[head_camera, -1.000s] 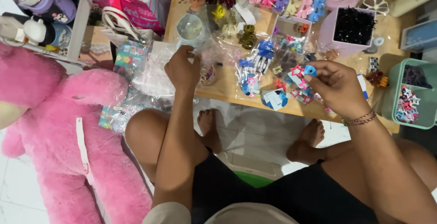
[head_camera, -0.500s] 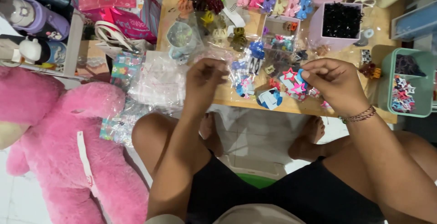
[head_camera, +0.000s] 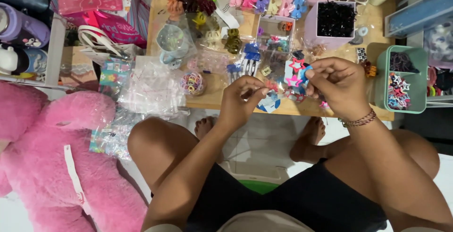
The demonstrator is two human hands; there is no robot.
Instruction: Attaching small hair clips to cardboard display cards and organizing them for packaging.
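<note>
Pink plush bear [head_camera: 52,166] crowding the left side, low wooden table [head_camera: 212,101] packed to its near edge with bagged hair clips, left hand [head_camera: 238,101] pinched shut on something too small to tell, right hand [head_camera: 337,86] pinching a blue clip [head_camera: 306,75] just above star-shaped clips [head_camera: 296,66], bare floor open between the knees.

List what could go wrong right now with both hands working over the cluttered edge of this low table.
1. The right hand pinches a small blue clip above star clips; it might slip into the clutter.
2. The loose plastic bags overhang the wooden table edge and may slide off.
3. The left hand could nudge the tub of small rings.
</note>
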